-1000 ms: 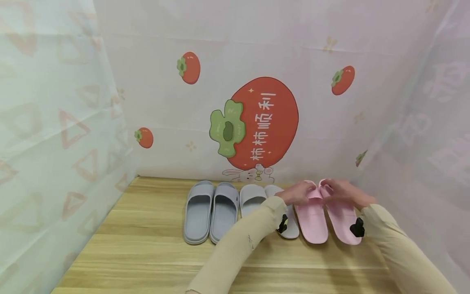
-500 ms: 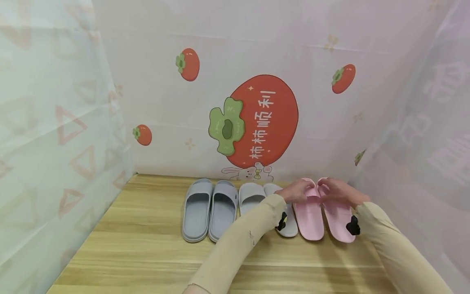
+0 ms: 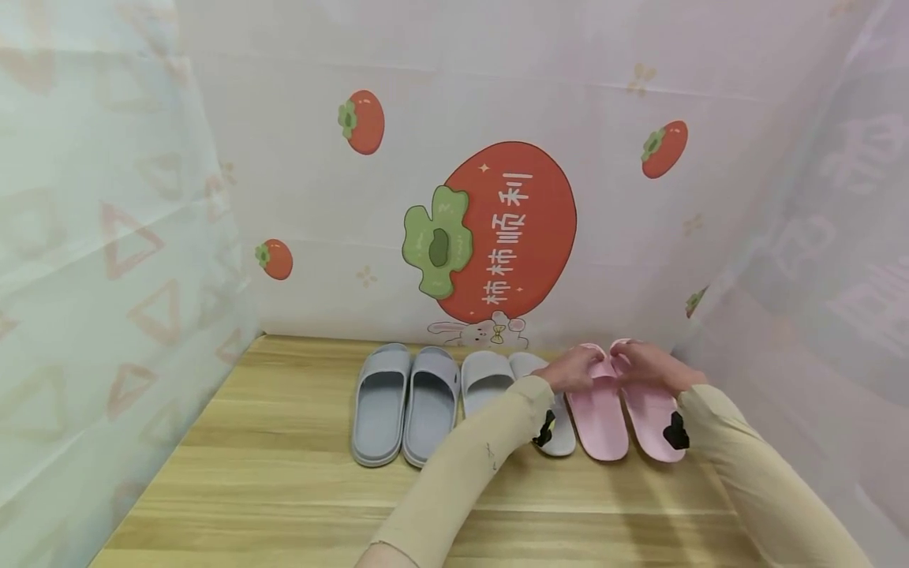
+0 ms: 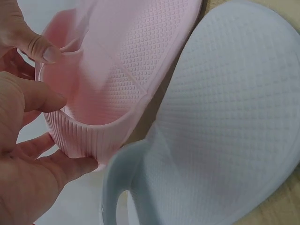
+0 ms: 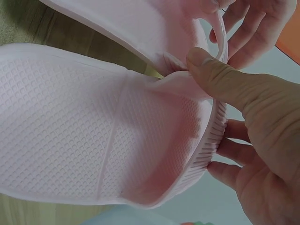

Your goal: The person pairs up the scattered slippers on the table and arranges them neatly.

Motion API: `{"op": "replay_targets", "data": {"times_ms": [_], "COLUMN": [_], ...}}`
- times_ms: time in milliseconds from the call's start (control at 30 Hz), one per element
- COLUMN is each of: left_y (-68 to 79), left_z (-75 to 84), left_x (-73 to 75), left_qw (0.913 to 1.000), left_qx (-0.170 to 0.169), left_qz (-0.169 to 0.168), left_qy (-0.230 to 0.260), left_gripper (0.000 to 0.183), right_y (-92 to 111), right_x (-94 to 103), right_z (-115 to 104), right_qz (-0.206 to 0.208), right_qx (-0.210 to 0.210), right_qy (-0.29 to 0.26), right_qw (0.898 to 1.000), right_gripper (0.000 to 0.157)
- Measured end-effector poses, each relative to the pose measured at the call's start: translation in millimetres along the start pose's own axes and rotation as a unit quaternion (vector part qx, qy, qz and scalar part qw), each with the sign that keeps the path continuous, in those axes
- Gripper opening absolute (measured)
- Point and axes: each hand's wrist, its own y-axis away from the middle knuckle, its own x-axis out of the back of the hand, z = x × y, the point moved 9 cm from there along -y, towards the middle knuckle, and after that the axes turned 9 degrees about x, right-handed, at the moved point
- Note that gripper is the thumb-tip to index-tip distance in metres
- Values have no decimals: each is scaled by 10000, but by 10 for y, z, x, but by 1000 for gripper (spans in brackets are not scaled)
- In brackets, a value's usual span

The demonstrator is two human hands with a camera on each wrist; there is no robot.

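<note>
Two pink slippers stand side by side at the right end of a row in the head view. My left hand point(image 3: 570, 369) holds the strap of the left pink slipper point(image 3: 601, 422), thumb inside the strap opening and fingertips against the ribbed outside point(image 4: 79, 138). Around the strap of the right pink slipper point(image 5: 70, 122), my right hand point(image 3: 653, 368) grips in the same way, its thumb on the strap edge. The slippers' toes sit close together while their heels stand slightly apart. A white slipper point(image 4: 225, 103) lies just left of the pink pair, partly hidden by my left forearm.
Another white slipper point(image 3: 486, 388) and two grey slippers point(image 3: 379, 418) continue the row leftward on the wooden surface point(image 3: 284, 489). A printed cloth wall point(image 3: 319, 189) rises right behind the toes. Cloth walls also flank the left and right sides.
The right pink slipper has shifted slightly left, toward the left one, with my right hand on it. My left hand keeps its hold. The whole view has tilted a little.
</note>
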Motion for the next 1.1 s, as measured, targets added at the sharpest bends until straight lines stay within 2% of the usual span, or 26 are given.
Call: {"op": "replay_targets", "data": {"times_ms": [333, 467, 667, 833, 1100], "left_y": [-59, -51, -66, -102, -192], "left_z": [-61, -119, -202, -226, -240], "left_x": [-57, -84, -141, -187, -321], "left_qw": [9997, 9988, 9943, 9914, 9905], "left_qx": [185, 444, 929, 1137, 1149], "left_qz": [-44, -187, -491, -643, -623], "left_qy": [157, 130, 188, 96, -431], "left_gripper": [45, 46, 50, 47, 39], "right_y": [-19, -47, -59, -52, 11], "right_x": [-32, -101, -217, -293, -394], "right_z": [40, 45, 139, 220, 238], "right_qz": [37, -12, -244, -556, -728], "right_qx": [81, 68, -278, -717, -1007], "right_qy": [67, 95, -32, -65, -262], "right_qw": [9999, 9999, 9993, 9959, 9919], "right_gripper": [43, 44, 47, 50, 50]}}
